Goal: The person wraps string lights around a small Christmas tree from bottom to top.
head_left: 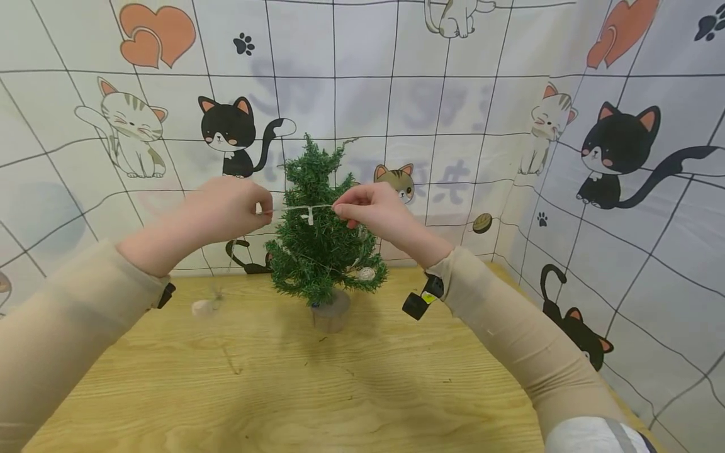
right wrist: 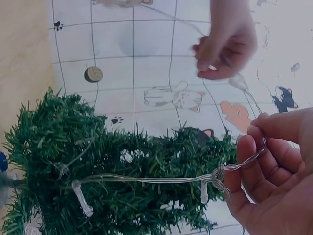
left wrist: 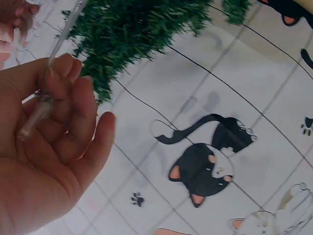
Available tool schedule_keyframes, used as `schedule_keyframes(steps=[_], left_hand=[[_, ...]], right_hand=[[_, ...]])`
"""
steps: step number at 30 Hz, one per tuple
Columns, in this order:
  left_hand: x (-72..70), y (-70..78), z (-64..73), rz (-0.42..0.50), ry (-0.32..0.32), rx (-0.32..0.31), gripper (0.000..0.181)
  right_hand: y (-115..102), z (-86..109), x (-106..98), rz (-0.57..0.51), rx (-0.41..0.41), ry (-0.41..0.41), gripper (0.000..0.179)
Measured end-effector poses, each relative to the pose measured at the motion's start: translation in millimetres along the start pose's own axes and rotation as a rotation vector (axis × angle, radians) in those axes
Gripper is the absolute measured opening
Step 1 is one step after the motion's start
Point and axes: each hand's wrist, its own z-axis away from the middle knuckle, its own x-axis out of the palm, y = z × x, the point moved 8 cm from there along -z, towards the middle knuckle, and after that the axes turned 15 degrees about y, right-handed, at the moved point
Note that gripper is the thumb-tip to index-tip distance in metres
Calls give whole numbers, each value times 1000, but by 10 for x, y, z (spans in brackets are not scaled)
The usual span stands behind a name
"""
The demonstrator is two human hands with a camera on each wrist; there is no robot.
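A clear-wired string light (head_left: 309,217) is stretched between my two hands across the front of a small artificial Christmas tree (head_left: 317,239). My left hand (head_left: 235,204) pinches the strand left of the tree. In the left wrist view a clear bulb (left wrist: 36,117) lies against its curled fingers. My right hand (head_left: 376,211) pinches the strand by the tree's right side, where the right wrist view shows a bunched knot of wire (right wrist: 218,177) at the fingertips. More wire runs along the branches there, with a small bulb (right wrist: 82,198) hanging from it.
The tree stands on a cloth-wrapped base (head_left: 331,313) on a wooden table (head_left: 362,390). A pale round ornament (head_left: 366,274) sits low in its right branches. A blurred whitish thing (head_left: 204,307) shows below my left hand. Cat-printed cloth (head_left: 362,100) hangs behind and at right.
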Motion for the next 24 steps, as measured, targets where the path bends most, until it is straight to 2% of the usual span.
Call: schedule_keyframes(steps=[3, 8, 11, 14, 18, 20, 24], left_hand=[[21, -195, 35, 66, -39, -78, 10], [51, -470, 139, 404, -118, -288, 25], [25, -582, 199, 548, -139, -382, 36], [-40, -681, 258, 570, -155, -420, 42], [-207, -766, 282, 489, -149, -395, 44], [-319, -759, 252, 453, -139, -370, 41], [-573, -668, 117, 437, -124, -350, 29]], right_hand=[[27, -31, -42, -12, -1, 26, 17], [56, -62, -53, -27, 2, 15, 20], [81, -90, -87, -50, 18, 31, 21], [122, -127, -153, -72, 38, 63, 21], [178, -171, -220, -96, 44, 77, 22], [198, -180, -235, -106, 39, 71, 24], [193, -190, -265, -121, 0, 87, 24]])
